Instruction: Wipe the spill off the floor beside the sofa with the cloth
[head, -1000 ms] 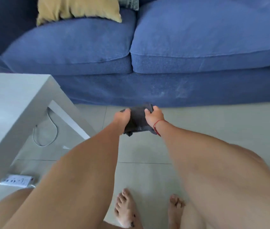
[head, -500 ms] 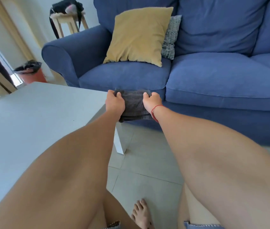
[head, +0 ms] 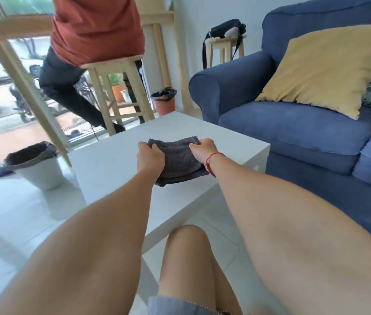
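**Cloth gripped over the white surface, floor out of reach**

Dark grey cloth (head: 179,161), folded, held by its two side edges above the white surface (head: 116,173); hard to tell whether resting on it or just clear of it. Left hand (head: 150,156) clenched on the left edge, fingers (head: 155,148) curled over the fabric; right hand (head: 202,151), with a red string at the wrist, pinching the right edge likewise.

Probably setting down or refolding. To do it well: keep the folds stacked, a clean face down, both edges level so nothing slips open.

No spill visible from here; the floor (head: 16,214) beside the blue sofa (head: 293,133) mostly hidden behind the surface and the arms.

Around: yellow cushion (head: 321,69) on the sofa, a white bucket (head: 36,167) draped with a rag at left, a small orange bin (head: 164,101), someone seated on a wooden stool (head: 116,87) beyond. Narrow gap between surface and sofa, likely awkward for reaching down.
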{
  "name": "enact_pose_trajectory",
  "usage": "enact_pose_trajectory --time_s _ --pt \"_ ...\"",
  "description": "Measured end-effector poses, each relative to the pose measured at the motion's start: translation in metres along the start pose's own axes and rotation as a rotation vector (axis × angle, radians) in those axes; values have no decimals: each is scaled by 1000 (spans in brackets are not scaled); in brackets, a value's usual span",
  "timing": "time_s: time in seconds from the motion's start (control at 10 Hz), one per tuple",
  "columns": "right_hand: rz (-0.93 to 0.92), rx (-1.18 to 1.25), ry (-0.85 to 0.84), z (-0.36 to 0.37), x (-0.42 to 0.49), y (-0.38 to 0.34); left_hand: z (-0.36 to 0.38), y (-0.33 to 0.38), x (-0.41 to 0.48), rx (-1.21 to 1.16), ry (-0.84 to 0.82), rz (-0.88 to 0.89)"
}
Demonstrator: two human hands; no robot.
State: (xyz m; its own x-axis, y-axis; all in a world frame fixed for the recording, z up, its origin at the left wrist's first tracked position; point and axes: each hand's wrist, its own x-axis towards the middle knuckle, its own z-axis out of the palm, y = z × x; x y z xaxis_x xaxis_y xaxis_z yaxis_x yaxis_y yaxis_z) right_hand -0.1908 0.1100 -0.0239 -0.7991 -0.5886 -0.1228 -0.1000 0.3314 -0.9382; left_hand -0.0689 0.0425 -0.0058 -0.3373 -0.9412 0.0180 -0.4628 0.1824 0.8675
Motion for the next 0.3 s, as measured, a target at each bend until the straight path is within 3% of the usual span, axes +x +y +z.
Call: enact_pose_trajectory --time_s 0.2,0.3 --pt "-3 -130 -96 51 1 -12 -35 -37 20 79 52 -120" --pt "7 -377 -120 49 3 -4 -33 -44 22 312 37 -245"
